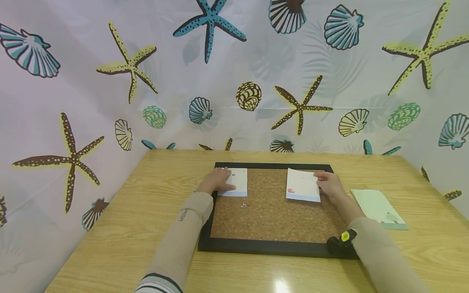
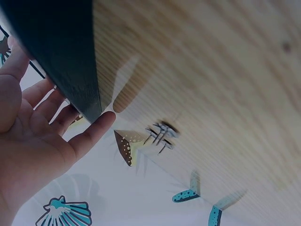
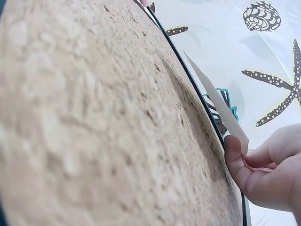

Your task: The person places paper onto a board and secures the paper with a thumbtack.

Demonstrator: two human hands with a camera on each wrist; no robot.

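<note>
A black-framed cork board point(image 1: 272, 219) lies on the wooden table. At its top left corner sits a white note sheet point(image 1: 239, 183) with a blue bottom strip and a small shiny dot, perhaps a pin. My left hand point(image 1: 218, 180) rests over that sheet's left side and the frame's edge; its fingers look spread in the left wrist view. Between thumb and finger, my right hand point(image 1: 329, 185) pinches the right edge of another white note sheet point(image 1: 303, 185) with a red print. The right wrist view shows this sheet tilted and raised off the cork.
A pale green sheet point(image 1: 379, 207) lies on the table right of the board. Several metal pins point(image 2: 161, 134) lie on the table by the frame. Small shiny bits point(image 1: 243, 205) are on the cork. A patterned curtain point(image 1: 220, 81) stands behind the table.
</note>
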